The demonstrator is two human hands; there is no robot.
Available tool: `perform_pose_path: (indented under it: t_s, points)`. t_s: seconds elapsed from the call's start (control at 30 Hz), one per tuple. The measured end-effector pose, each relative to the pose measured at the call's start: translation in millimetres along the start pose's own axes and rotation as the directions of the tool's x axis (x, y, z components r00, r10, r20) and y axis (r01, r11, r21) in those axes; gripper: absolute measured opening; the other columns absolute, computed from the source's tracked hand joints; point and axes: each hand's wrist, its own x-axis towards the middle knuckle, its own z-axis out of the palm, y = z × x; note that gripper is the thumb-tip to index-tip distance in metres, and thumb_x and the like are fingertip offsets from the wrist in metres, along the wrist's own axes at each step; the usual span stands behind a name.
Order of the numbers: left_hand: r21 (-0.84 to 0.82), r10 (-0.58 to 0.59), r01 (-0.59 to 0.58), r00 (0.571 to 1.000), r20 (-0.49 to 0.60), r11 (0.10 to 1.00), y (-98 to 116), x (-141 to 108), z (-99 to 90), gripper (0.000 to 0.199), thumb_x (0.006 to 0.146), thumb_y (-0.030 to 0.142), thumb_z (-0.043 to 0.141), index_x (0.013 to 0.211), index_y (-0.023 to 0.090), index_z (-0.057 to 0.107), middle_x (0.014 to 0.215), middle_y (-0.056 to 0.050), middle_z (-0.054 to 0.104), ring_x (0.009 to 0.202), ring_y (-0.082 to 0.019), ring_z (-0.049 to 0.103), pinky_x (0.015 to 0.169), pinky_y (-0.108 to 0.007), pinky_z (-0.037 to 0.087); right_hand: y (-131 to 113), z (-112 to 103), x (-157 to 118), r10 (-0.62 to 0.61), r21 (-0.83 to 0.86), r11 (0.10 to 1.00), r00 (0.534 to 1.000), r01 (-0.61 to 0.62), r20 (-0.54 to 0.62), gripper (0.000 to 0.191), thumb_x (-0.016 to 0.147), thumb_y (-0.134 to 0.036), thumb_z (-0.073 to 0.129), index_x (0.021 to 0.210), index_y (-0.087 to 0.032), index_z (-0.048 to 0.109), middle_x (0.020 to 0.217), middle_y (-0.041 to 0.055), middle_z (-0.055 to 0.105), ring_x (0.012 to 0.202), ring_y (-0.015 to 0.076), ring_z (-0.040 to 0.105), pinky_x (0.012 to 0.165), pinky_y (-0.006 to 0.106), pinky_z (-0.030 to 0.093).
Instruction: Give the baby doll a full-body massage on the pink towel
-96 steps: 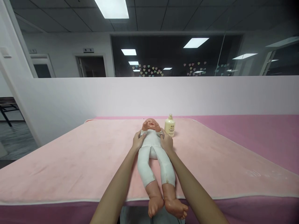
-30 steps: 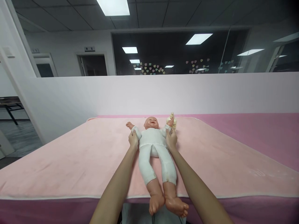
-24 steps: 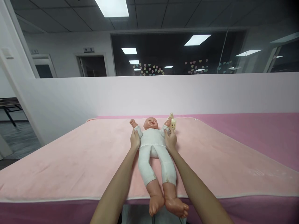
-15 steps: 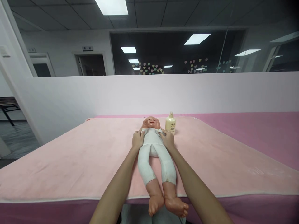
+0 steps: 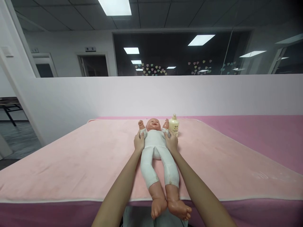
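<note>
Head view: I see left hand (image 5: 139, 142) and right hand (image 5: 172, 142) gripping baby doll (image 5: 155, 138); outward swing could topple pump bottle (image 5: 174, 125) beyond right hand.

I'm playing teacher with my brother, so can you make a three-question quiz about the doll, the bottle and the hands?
1. What colour is the bottle standing near the doll? A) blue, B) pale yellow, C) black

2. True or false: the doll is lying face down.

3. Fill in: the left hand and the right hand each hold one of the doll's ____.

Key: 1. B. 2. False; it lies face up on the pink cloth. 3. Arms.
</note>
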Motion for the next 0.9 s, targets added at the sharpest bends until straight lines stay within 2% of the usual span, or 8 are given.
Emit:
perform_pose_path:
  t_s: [0.13, 0.23, 0.3, 0.43, 0.5, 0.67, 0.8, 0.9]
  points:
    - [-0.179, -0.22, 0.183, 0.951, -0.216, 0.967, -10, 8, 0.1, 0.039, 0.087, 0.044, 0.04, 0.112, 0.019, 0.057, 0.102, -0.01, 0.065, 0.098, -0.023, 0.059, 0.083, -0.034, 0.044, -5, -5, 0, 0.102, 0.13, 0.987, 0.992, -0.091, -0.078, 0.046, 0.079, -0.043, 0.048, 0.111, -0.014, 0.062, 0.104, 0.0121, 0.065, 0.093, 0.0237, 0.058, 0.077, 0.03, 0.043]
    - [-0.294, -0.302, 0.23, 0.925, -0.229, 0.928, -15, 13, 2.4, 0.04, 0.085, 0.045, 0.044, 0.112, 0.018, 0.056, 0.1, -0.011, 0.065, 0.094, -0.022, 0.062, 0.08, -0.033, 0.046, -8, -6, 1, 0.079, 0.125, 0.99, 0.994, -0.07, -0.07, 0.046, 0.077, -0.043, 0.05, 0.111, -0.015, 0.063, 0.102, 0.0106, 0.066, 0.09, 0.023, 0.059, 0.075, 0.03, 0.043]
    - [-0.323, -0.27, 0.2, 0.944, -0.189, 0.925, -14, 14, 5.0, 0.04, 0.082, 0.044, 0.051, 0.11, 0.016, 0.058, 0.099, -0.012, 0.066, 0.093, -0.023, 0.062, 0.081, -0.034, 0.047, -9, -5, 2, 0.011, 0.093, 0.996, 1.0, -0.009, -0.02, 0.044, 0.076, -0.039, 0.052, 0.112, -0.016, 0.063, 0.1, 0.0092, 0.066, 0.09, 0.0218, 0.059, 0.076, 0.029, 0.043]
    - [-0.277, -0.065, 0.057, 0.998, -0.022, 0.959, -7, 12, 9.4, 0.036, 0.072, 0.035, 0.064, 0.103, 0.016, 0.064, 0.103, -0.011, 0.066, 0.098, -0.024, 0.06, 0.088, -0.036, 0.045, -8, -2, 1, -0.069, -0.01, 0.997, 0.993, 0.071, 0.096, 0.041, 0.076, -0.033, 0.053, 0.114, -0.021, 0.063, 0.096, 0.0058, 0.065, 0.088, 0.0192, 0.058, 0.076, 0.028, 0.043]
    - [-0.199, 0.009, -0.001, 0.999, 0.039, 0.98, -2, 10, 10.2, 0.035, 0.068, 0.032, 0.068, 0.099, 0.017, 0.067, 0.105, -0.011, 0.065, 0.102, -0.025, 0.057, 0.092, -0.037, 0.042, -8, -1, 1, -0.077, -0.07, 0.994, 0.986, 0.088, 0.146, 0.039, 0.077, -0.031, 0.053, 0.114, -0.023, 0.064, 0.091, 0.0041, 0.064, 0.083, 0.018, 0.057, 0.073, 0.027, 0.042]
    - [-0.059, 0.055, -0.05, 0.996, 0.077, 0.997, 4, 5, 9.6, 0.036, 0.066, 0.032, 0.069, 0.1, 0.018, 0.068, 0.104, -0.01, 0.063, 0.102, -0.025, 0.055, 0.093, -0.037, 0.039, -12, -2, 0, -0.092, -0.171, 0.977, 0.974, 0.129, 0.207, 0.035, 0.077, -0.028, 0.055, 0.109, -0.024, 0.066, 0.087, 0.0036, 0.061, 0.082, 0.0177, 0.057, 0.07, 0.026, 0.042]
    - [-0.056, 0.092, -0.089, 0.994, 0.054, 0.994, 1, 3, 7.6, 0.037, 0.067, 0.026, 0.067, 0.103, 0.019, 0.065, 0.103, -0.01, 0.063, 0.102, -0.024, 0.055, 0.093, -0.037, 0.04, -12, -2, 0, -0.102, -0.077, 0.99, 0.979, 0.117, 0.174, 0.037, 0.077, -0.03, 0.053, 0.111, -0.023, 0.065, 0.095, 0.0051, 0.064, 0.089, 0.0196, 0.058, 0.075, 0.028, 0.042]
    - [-0.088, 0.002, -0.003, 1.0, -0.014, 0.996, -7, 4, 3.1, 0.037, 0.066, 0.022, 0.067, 0.103, 0.02, 0.062, 0.1, -0.008, 0.065, 0.099, -0.024, 0.057, 0.091, -0.037, 0.042, -7, -3, 3, -0.021, 0.101, 0.995, 1.0, 0.02, 0.012, 0.04, 0.079, -0.037, 0.049, 0.111, -0.017, 0.063, 0.105, 0.0086, 0.065, 0.095, 0.0216, 0.059, 0.08, 0.03, 0.043]
